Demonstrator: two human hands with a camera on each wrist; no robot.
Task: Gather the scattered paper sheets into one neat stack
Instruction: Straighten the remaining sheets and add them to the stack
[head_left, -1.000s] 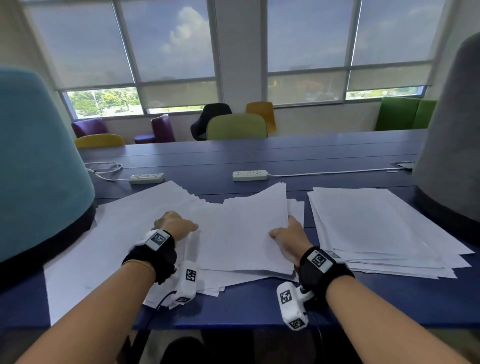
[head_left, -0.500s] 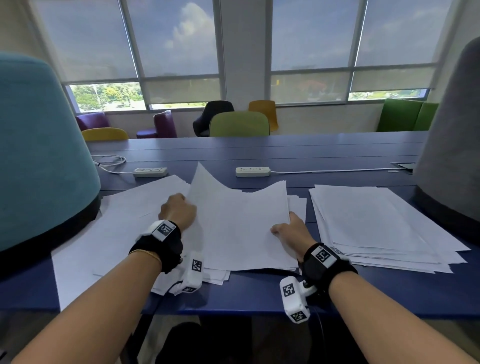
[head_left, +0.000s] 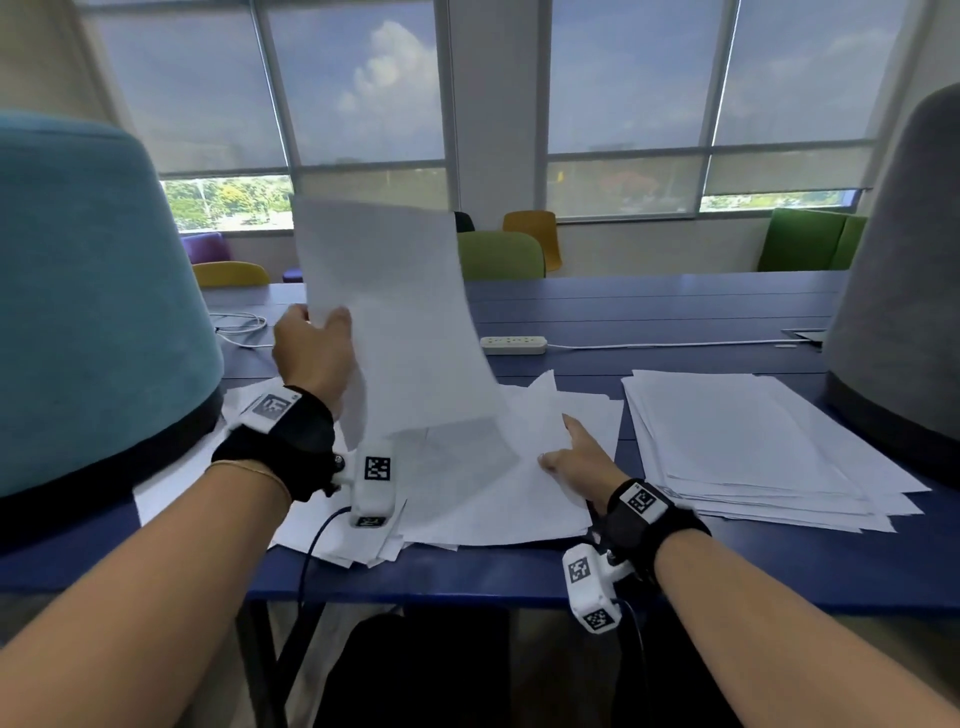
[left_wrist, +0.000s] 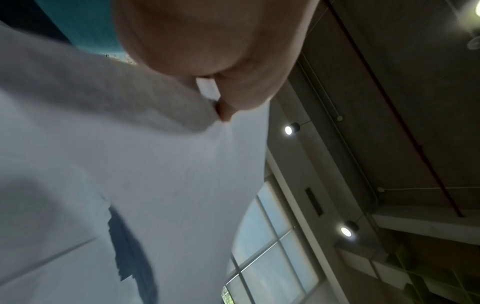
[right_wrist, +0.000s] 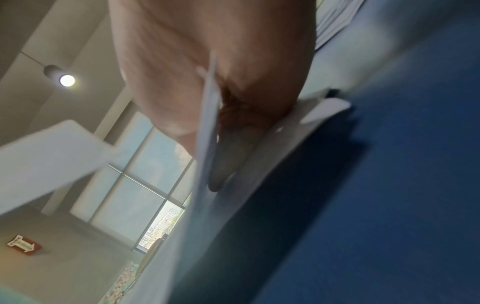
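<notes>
My left hand (head_left: 319, 332) pinches the left edge of one white sheet (head_left: 395, 312) and holds it upright above the blue table (head_left: 675, 312). The left wrist view shows this lifted sheet (left_wrist: 168, 185) clamped under the thumb of the left hand (left_wrist: 207, 51). My right hand (head_left: 574, 457) grips the right edge of the loose middle pile (head_left: 509, 504), thumb on top. In the right wrist view, paper edges (right_wrist: 210, 123) run between thumb and fingers. A rough stack (head_left: 737, 441) lies to the right. More sheets (head_left: 171, 483) spread out at the left.
A teal chair back (head_left: 93, 301) rises close on the left and a grey one (head_left: 904, 291) on the right. A white power strip (head_left: 513, 344) with its cord lies behind the papers, and a coiled cable (head_left: 239, 327) at the back left. Coloured chairs stand beyond the table.
My left hand has lifted one sheet off the middle pile, from flat to upright and high above the table. The right hand has stayed at the pile's right edge.
</notes>
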